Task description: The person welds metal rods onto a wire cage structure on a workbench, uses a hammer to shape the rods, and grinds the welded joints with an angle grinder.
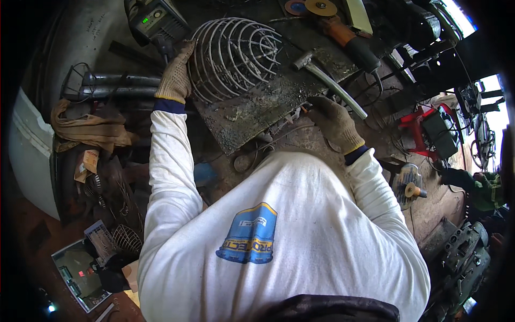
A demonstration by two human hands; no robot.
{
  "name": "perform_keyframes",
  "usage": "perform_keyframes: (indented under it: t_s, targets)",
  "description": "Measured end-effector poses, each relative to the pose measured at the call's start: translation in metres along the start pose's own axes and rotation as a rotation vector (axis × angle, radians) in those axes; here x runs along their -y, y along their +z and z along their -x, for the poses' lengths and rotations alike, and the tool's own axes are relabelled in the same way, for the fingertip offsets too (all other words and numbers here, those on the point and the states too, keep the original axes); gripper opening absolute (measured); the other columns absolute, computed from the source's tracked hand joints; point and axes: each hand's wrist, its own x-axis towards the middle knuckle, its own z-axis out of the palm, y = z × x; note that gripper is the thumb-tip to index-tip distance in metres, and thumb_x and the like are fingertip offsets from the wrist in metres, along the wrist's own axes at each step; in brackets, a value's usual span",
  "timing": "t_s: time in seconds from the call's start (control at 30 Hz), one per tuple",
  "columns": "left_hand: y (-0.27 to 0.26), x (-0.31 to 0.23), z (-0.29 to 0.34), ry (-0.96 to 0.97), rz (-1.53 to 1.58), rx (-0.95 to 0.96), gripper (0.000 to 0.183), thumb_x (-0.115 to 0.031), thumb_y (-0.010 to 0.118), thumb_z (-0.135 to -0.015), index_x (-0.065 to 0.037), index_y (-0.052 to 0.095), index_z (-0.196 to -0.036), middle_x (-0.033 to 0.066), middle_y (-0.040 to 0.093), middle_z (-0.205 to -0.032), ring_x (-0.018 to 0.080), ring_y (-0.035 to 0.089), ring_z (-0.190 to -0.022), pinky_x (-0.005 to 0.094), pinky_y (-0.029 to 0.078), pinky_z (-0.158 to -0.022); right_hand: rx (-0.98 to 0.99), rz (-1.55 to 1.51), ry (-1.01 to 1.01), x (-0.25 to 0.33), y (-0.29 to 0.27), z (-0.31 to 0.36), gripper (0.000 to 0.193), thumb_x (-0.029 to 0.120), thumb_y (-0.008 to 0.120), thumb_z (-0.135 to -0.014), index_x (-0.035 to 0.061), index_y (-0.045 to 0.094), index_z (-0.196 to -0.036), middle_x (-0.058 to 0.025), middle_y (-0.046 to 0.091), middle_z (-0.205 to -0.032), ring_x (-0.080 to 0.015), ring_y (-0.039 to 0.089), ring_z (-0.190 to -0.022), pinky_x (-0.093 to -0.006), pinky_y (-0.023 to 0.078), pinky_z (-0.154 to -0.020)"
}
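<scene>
A domed wire cage [230, 59] of curved metal rods lies on a dark, grimy metal table [230, 126]. My left hand [177, 75], in a knitted work glove, grips the cage at its left edge. At the table's near right edge is my right hand [335, 124], gloved too, its fingers curled. A small orange bit shows at its fingertips; what it holds is mostly hidden. Just beyond that hand rests a hammer [330, 83] with a metal tube handle, lying slantwise and apart from the cage.
A welding machine [155, 21] with a lit green display stands at the back left. Behind the hammer lies an orange angle grinder [343, 35]. Metal pipes [120, 86] and a brown cloth [88, 126] are on the left. At right are a red stool [416, 131] and another person's arm [456, 177].
</scene>
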Motion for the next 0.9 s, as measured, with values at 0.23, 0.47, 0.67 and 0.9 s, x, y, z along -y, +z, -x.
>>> perform_keyframes:
  t_s: [0.23,0.47,0.67,0.9]
  targets:
    - [-0.012,0.013,-0.026,0.049,-0.026,0.018,0.049,-0.032,0.069,-0.092,-0.009,0.057,-0.134,0.0066,0.061,-0.130,0.0212,0.057,-0.119,0.0365,0.045,-0.101,0.011,0.010,0.034,-0.007,0.002,0.003,0.041,0.029,0.062,-0.093,0.0096,0.061,-0.129,-0.0127,0.068,-0.116,-0.0266,0.066,-0.108,-0.0368,0.049,-0.094]
    - [-0.044,0.022,-0.060,0.218,-0.189,0.226,0.053,-0.033,0.068,-0.093,-0.008,0.053,-0.137,0.0078,0.060,-0.132,0.0222,0.057,-0.119,0.0375,0.046,-0.101,0.051,-0.011,0.055,-0.009,0.005,0.002,0.042,0.030,0.062,-0.093,0.0111,0.060,-0.130,-0.0119,0.068,-0.119,-0.0268,0.064,-0.111,-0.0368,0.049,-0.095]
    - [-0.002,-0.006,-0.029,-0.002,-0.013,0.144,0.055,-0.035,0.064,-0.095,-0.006,0.050,-0.141,0.0083,0.057,-0.137,0.0224,0.055,-0.123,0.0374,0.045,-0.103,0.047,-0.042,0.056,-0.021,0.009,0.005,0.043,0.031,0.062,-0.092,0.0122,0.060,-0.132,-0.0122,0.067,-0.120,-0.0266,0.064,-0.111,-0.0365,0.048,-0.096]
    - [-0.043,0.030,-0.038,0.115,0.035,0.219,0.042,-0.030,0.053,-0.101,-0.004,0.057,-0.133,0.0100,0.059,-0.134,0.0191,0.056,-0.121,0.0344,0.043,-0.106,-0.219,-0.020,-0.016,-0.005,-0.003,0.005,0.040,0.029,0.066,-0.089,0.0116,0.063,-0.125,-0.0141,0.067,-0.114,-0.0303,0.065,-0.105,-0.0394,0.050,-0.092]
